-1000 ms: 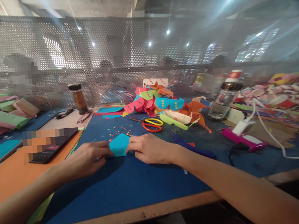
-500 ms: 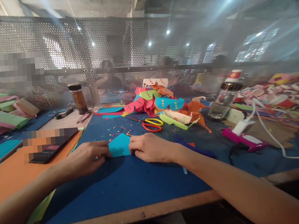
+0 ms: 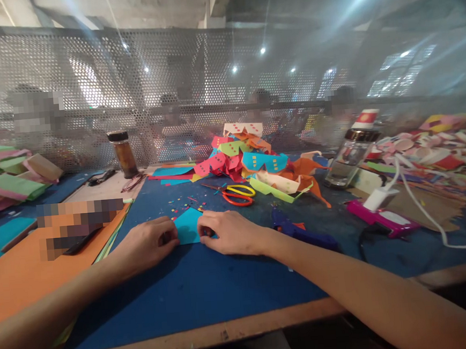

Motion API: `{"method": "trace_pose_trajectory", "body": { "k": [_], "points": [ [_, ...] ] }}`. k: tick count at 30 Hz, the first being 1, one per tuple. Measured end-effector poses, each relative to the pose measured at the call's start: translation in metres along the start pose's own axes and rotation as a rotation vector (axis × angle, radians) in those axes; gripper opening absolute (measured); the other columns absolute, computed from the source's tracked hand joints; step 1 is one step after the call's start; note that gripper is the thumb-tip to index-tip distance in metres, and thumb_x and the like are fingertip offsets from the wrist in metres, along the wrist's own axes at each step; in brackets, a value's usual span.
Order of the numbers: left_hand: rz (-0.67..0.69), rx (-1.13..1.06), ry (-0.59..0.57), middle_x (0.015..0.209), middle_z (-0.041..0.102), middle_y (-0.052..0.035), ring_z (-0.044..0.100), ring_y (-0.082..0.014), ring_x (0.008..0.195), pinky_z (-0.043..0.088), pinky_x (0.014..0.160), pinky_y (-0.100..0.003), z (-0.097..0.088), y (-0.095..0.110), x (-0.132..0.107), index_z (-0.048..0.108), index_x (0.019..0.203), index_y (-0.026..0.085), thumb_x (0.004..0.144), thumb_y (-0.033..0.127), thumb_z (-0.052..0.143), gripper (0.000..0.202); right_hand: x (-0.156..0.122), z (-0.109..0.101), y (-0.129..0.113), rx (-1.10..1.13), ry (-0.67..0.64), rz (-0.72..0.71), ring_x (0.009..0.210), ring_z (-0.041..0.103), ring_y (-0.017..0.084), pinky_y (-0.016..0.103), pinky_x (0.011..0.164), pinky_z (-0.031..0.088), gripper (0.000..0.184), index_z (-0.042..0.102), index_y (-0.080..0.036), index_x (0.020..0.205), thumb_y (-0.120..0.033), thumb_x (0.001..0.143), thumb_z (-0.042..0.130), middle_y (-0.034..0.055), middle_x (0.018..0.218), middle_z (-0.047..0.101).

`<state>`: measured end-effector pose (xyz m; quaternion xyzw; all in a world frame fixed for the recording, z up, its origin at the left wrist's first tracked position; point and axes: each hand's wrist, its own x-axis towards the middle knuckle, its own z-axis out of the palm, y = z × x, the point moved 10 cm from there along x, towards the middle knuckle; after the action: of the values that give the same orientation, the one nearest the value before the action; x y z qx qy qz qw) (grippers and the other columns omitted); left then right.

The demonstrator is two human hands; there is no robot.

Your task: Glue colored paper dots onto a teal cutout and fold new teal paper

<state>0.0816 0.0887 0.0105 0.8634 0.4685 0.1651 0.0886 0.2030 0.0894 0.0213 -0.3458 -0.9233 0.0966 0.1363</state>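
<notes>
A folded piece of blue paper (image 3: 188,229) lies on the dark blue table between my two hands. My left hand (image 3: 152,240) has its fingers curled and pressed down at the paper's left side. On the right side, my right hand (image 3: 227,232) presses with bent fingers, its thumb tucked in. Both sets of fingertips partly hide the paper's ends. Just beyond are tiny colored paper scraps (image 3: 174,205) and scissors (image 3: 238,194) with one yellow and one red handle. Beside my right forearm lies a dark blue glue gun (image 3: 304,232), partly covered by the arm.
Behind the scissors rises a heap of colored paper cutouts (image 3: 232,158). Orange paper (image 3: 19,282) with a phone (image 3: 85,237) lies left. A dark bottle (image 3: 124,156), a glass bottle (image 3: 347,157), a pink power strip (image 3: 394,221) and a white cable (image 3: 425,208) stand around. Behind a perforated screen sit people.
My left hand has slid slightly right along the blue paper, and its fingers are more curled. My right hand has shifted a little left. The phone's screen has gone dark.
</notes>
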Motion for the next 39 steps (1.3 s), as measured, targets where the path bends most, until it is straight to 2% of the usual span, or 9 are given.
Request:
{"method": "trace_pose_trajectory", "body": {
  "k": [11,18,26,39],
  "points": [
    [-0.089,-0.022,-0.015,0.078,0.065,0.0000,0.059,-0.0180,0.068,0.041,0.063,-0.028,0.002,-0.007,0.001,0.062,0.081,0.022,0.086,0.034,0.056,0.015,0.001,0.002,0.004,-0.010,0.028,0.078,0.072,0.058,0.013,0.027,0.060,0.033,0.003,0.059,-0.020,0.085,-0.022,0.084,0.057,0.0011,0.091,0.067],
    [-0.078,-0.118,-0.066,0.078,0.068,-0.0007,0.061,-0.0180,0.069,0.043,0.064,-0.027,0.002,-0.010,0.003,0.066,0.080,0.022,0.085,0.029,0.054,0.015,0.000,0.003,0.008,0.030,-0.018,0.100,0.076,0.059,0.015,0.028,0.061,0.033,0.010,0.061,-0.020,0.087,-0.018,0.081,0.054,0.0034,0.097,0.068],
    [-0.106,-0.173,-0.109,0.079,0.067,0.0003,0.059,-0.0177,0.071,0.043,0.065,-0.027,0.008,-0.024,0.003,0.069,0.084,0.023,0.083,0.031,0.055,0.016,-0.002,0.003,0.011,0.037,-0.060,0.106,0.075,0.057,0.014,0.027,0.062,0.033,0.020,0.065,-0.022,0.095,-0.014,0.081,0.052,0.0029,0.100,0.067],
    [-0.109,-0.253,-0.170,0.076,0.068,0.0010,0.061,-0.0176,0.072,0.043,0.067,-0.027,0.015,-0.040,0.004,0.070,0.082,0.021,0.080,0.031,0.059,0.015,-0.003,0.000,0.012,0.075,-0.092,0.073,0.070,0.055,0.014,0.028,0.060,0.034,0.027,0.067,-0.023,0.098,-0.014,0.081,0.049,0.0041,0.098,0.067]
  ]
}}
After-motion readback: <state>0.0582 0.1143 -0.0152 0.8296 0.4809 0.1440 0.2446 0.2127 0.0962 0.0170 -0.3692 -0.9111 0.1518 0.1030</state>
